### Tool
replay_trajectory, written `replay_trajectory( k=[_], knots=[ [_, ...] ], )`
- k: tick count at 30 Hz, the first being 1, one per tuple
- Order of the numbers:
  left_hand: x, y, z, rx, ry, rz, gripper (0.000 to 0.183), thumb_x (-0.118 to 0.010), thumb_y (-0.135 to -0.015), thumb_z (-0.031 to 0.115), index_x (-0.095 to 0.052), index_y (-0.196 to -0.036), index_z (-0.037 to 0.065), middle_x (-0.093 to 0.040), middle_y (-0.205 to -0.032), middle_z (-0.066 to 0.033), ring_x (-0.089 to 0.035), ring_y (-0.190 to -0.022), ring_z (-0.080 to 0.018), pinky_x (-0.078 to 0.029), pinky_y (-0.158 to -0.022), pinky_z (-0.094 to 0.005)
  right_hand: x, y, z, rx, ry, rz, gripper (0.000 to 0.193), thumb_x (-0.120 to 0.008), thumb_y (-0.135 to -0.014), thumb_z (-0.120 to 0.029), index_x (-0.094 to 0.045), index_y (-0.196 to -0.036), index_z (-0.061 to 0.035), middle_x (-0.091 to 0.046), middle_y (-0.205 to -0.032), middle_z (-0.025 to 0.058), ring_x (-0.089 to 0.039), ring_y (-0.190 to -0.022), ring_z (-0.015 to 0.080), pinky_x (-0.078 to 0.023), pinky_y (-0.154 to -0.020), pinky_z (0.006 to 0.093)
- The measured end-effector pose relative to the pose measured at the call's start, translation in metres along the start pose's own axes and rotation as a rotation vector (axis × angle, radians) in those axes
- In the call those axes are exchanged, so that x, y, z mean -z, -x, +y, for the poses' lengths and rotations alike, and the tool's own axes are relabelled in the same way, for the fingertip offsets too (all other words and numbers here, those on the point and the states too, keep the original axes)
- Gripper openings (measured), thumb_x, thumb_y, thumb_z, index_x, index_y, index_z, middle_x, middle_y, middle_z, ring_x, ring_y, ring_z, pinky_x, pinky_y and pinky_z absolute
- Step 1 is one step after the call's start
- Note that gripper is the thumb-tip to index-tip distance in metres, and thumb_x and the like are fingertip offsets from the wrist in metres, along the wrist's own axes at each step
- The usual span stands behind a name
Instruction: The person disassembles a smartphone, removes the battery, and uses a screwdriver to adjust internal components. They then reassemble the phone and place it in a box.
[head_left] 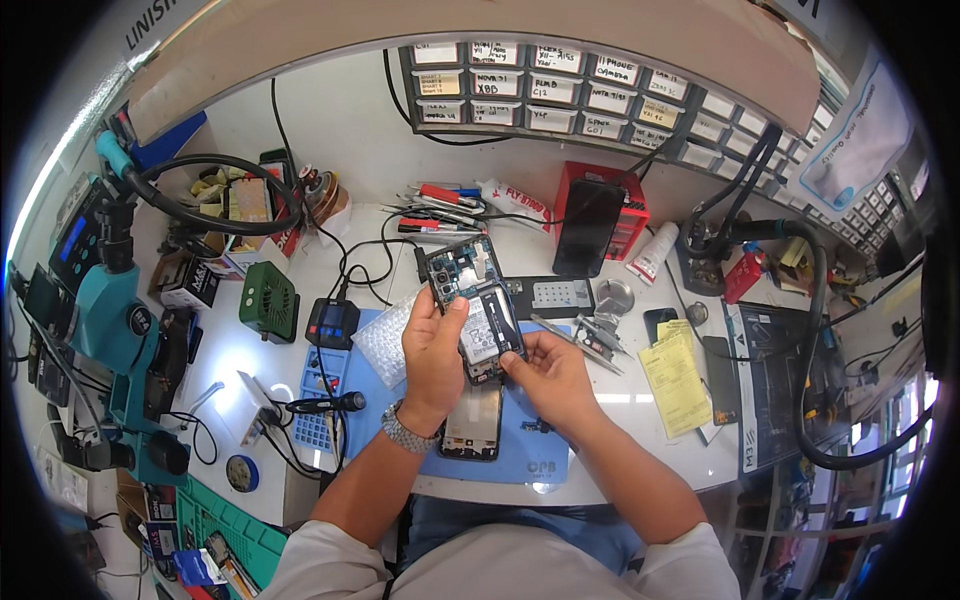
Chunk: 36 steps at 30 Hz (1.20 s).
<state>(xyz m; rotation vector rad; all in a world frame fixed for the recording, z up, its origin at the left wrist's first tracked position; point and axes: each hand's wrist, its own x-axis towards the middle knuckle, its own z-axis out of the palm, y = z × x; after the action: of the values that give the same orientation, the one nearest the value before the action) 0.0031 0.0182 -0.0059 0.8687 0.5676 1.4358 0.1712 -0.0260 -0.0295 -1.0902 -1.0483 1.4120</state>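
Note:
An opened smartphone [487,335] is held up over the blue work mat [545,450], its circuit board, cameras and battery exposed. My left hand [437,350] is closed around its left side, thumb lying over the front. My right hand [553,378] grips the lower right corner between thumb and fingers. Directly below, a second phone frame [470,440] lies on the mat, partly covered by the held phone. Small dark parts [535,426] rest to its right. Beyond my right hand are tweezers [592,352] and a black flat panel [520,298].
An upright dark phone [588,228] leans on a red drawer box [628,225] at the back. Leftward stand a teal microscope [120,320], a green box-shaped device [268,303] and a flashlight [335,403]. Yellow paper slips [675,380] lie right. Labelled drawers [550,90] hang above.

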Motion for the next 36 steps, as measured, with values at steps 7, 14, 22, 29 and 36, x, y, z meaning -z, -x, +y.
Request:
replay_trajectory(
  k=[7, 14, 22, 29, 36],
  knots=[
    [0.001, -0.002, -0.004, -0.051, -0.032, 0.055, 0.027, -0.059, -0.112, 0.006, -0.058, -0.139, 0.000, -0.078, -0.118, -0.0128, -0.080, -0.100, -0.0187, -0.070, -0.086, -0.0343, -0.002, 0.001, 0.007, 0.028, 0.044, 0.007, 0.017, -0.077, -0.104, -0.004, -0.069, -0.118, 0.0036, -0.077, -0.101, 0.0048, -0.067, -0.084, 0.0048, -0.054, -0.077, 0.0219],
    [-0.001, 0.001, 0.005, -0.030, 0.066, 0.061, 0.027, -0.062, -0.110, 0.003, -0.061, -0.137, 0.000, -0.077, -0.114, -0.0070, -0.076, -0.095, -0.0094, -0.063, -0.083, -0.0272, -0.003, 0.001, 0.011, 0.013, 0.072, 0.009, 0.018, -0.078, -0.103, -0.005, -0.070, -0.116, 0.0028, -0.077, -0.100, 0.0039, -0.066, -0.084, 0.0061, -0.053, -0.078, 0.0244],
    [0.000, 0.001, 0.006, -0.036, 0.079, 0.047, 0.026, -0.062, -0.111, 0.004, -0.062, -0.137, 0.000, -0.077, -0.114, -0.0065, -0.076, -0.094, -0.0091, -0.063, -0.082, -0.0269, -0.003, 0.002, 0.008, 0.020, 0.068, 0.014, 0.018, -0.078, -0.102, -0.005, -0.070, -0.116, 0.0030, -0.077, -0.099, 0.0050, -0.066, -0.084, 0.0070, -0.053, -0.077, 0.0246],
    [0.003, 0.002, 0.000, -0.069, 0.025, 0.028, 0.027, -0.063, -0.112, 0.005, -0.061, -0.139, -0.002, -0.077, -0.121, -0.0074, -0.073, -0.101, -0.0072, -0.060, -0.087, -0.0246, -0.003, 0.003, 0.007, 0.028, 0.072, 0.012, 0.017, -0.078, -0.102, -0.005, -0.071, -0.116, 0.0026, -0.077, -0.098, 0.0047, -0.067, -0.085, 0.0069, -0.053, -0.078, 0.0245],
    [0.002, 0.004, 0.000, -0.106, -0.073, 0.027, 0.028, -0.062, -0.114, 0.007, -0.061, -0.140, -0.003, -0.076, -0.124, -0.0080, -0.071, -0.104, -0.0063, -0.059, -0.089, -0.0246, -0.003, 0.003, 0.009, 0.031, 0.078, 0.012, 0.016, -0.078, -0.102, -0.005, -0.071, -0.115, 0.0021, -0.077, -0.098, 0.0043, -0.066, -0.084, 0.0067, -0.053, -0.077, 0.0245]
  ],
)
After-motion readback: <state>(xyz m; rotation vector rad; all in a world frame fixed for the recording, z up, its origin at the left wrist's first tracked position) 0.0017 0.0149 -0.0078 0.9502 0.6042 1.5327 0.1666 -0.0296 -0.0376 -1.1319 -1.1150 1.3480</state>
